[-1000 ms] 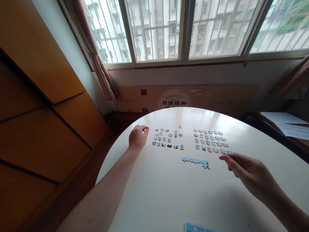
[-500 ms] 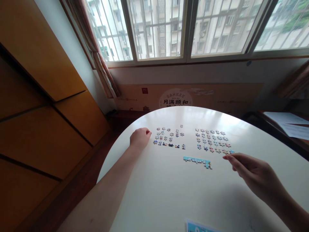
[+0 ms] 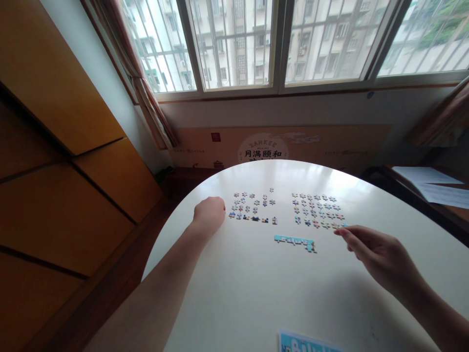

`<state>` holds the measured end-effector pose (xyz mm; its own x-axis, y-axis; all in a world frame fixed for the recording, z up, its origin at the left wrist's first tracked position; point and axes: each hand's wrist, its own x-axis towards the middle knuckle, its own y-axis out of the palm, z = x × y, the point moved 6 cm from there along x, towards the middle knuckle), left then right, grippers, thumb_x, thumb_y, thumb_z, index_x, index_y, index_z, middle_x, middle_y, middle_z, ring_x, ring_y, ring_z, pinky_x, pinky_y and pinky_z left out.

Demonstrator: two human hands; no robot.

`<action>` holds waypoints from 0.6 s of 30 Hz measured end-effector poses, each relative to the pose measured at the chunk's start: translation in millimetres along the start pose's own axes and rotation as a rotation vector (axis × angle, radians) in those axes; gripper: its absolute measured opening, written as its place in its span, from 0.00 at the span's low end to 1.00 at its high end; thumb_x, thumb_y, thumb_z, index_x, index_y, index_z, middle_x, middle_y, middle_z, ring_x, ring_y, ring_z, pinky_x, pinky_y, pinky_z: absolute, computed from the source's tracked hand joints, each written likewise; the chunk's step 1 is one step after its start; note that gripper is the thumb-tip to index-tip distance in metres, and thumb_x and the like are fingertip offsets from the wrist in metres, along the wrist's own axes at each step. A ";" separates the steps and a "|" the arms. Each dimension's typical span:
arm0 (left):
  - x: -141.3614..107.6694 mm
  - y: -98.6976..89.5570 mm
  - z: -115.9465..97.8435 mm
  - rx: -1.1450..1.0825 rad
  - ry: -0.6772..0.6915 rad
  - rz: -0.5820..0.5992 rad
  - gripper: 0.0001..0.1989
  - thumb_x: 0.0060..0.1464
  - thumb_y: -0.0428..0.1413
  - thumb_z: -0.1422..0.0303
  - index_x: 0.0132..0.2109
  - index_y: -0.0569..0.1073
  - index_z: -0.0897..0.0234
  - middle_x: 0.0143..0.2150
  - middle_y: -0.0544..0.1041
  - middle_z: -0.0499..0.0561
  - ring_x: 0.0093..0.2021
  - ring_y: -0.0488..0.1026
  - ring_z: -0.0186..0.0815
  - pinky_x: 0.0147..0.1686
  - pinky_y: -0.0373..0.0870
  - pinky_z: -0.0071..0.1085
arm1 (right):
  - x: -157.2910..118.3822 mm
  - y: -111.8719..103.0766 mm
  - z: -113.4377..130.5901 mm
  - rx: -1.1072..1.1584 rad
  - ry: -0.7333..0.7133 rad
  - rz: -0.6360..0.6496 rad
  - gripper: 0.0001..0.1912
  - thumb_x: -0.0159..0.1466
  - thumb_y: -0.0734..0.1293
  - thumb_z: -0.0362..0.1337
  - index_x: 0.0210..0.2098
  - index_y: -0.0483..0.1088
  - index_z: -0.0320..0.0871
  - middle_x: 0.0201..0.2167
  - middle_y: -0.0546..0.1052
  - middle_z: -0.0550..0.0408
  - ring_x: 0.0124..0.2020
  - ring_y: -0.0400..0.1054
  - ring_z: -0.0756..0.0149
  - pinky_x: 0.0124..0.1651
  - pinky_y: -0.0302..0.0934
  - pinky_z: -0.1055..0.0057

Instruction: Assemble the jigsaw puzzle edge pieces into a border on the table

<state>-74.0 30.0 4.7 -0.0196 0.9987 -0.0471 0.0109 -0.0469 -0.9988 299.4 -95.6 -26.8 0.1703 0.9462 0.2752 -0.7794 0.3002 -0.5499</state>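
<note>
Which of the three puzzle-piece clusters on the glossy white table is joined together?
The mostly light-blue, L-shaped puzzle strip, nearest of the three to the person: its pieces interlock, whereas the small multicoloured loose pieces beyond it lie in rough rows.

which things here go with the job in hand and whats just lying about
With the job:
left group of loose puzzle pieces
right group of loose puzzle pieces
joined blue strip
probably the blue printed sheet, cut off by the picture's edge

Just lying about or background:
papers at far right
printed panel
left curtain
</note>
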 end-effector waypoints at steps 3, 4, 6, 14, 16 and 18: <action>-1.6 -0.7 -2.6 0.013 0.010 0.001 0.10 0.56 0.55 0.72 0.38 0.82 0.63 0.41 0.82 0.60 0.41 0.79 0.46 0.39 0.73 0.34 | 1.0 -1.3 -0.1 0.001 0.000 -0.005 0.25 0.62 0.67 0.58 0.35 0.81 0.42 0.23 0.76 0.51 0.22 0.68 0.65 0.23 0.62 0.72; -2.0 -0.7 -3.1 0.016 0.013 0.003 0.10 0.57 0.55 0.71 0.38 0.82 0.63 0.41 0.82 0.61 0.41 0.79 0.46 0.39 0.73 0.34 | 0.9 -1.5 0.7 0.003 0.001 -0.012 0.24 0.62 0.67 0.57 0.35 0.81 0.42 0.23 0.76 0.51 0.22 0.68 0.64 0.23 0.62 0.72; -2.8 -0.7 -3.1 0.021 0.014 0.006 0.10 0.58 0.55 0.69 0.39 0.82 0.63 0.42 0.82 0.61 0.42 0.78 0.47 0.39 0.72 0.34 | 0.3 -1.7 2.8 0.007 0.004 -0.028 0.24 0.62 0.67 0.57 0.36 0.81 0.42 0.23 0.76 0.51 0.23 0.68 0.64 0.24 0.62 0.72; -0.9 -0.6 -2.2 -0.001 0.006 -0.018 0.11 0.60 0.54 0.67 0.40 0.82 0.63 0.43 0.82 0.60 0.42 0.78 0.46 0.39 0.72 0.34 | 1.2 0.4 -2.9 0.033 0.032 0.000 0.25 0.61 0.68 0.58 0.36 0.81 0.42 0.23 0.75 0.51 0.23 0.67 0.65 0.24 0.61 0.72; 2.2 -0.3 -2.2 -0.024 0.011 -0.067 0.13 0.61 0.52 0.69 0.43 0.82 0.61 0.45 0.82 0.58 0.44 0.78 0.45 0.41 0.73 0.34 | 1.7 0.3 -5.5 0.040 0.036 -0.001 0.25 0.61 0.68 0.58 0.37 0.81 0.42 0.24 0.75 0.51 0.24 0.67 0.65 0.25 0.61 0.72; 5.5 0.4 -2.3 -0.064 0.031 -0.128 0.14 0.62 0.52 0.69 0.47 0.82 0.59 0.49 0.81 0.55 0.47 0.78 0.45 0.44 0.73 0.35 | 2.0 1.0 -6.7 0.048 0.037 0.008 0.25 0.61 0.68 0.58 0.37 0.81 0.42 0.24 0.75 0.51 0.24 0.67 0.65 0.25 0.61 0.73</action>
<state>-71.7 35.6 4.1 0.0059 0.9966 0.0818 0.0741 0.0812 -0.9939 303.0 -92.6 -32.0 0.1852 0.9528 0.2407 -0.8085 0.2870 -0.5138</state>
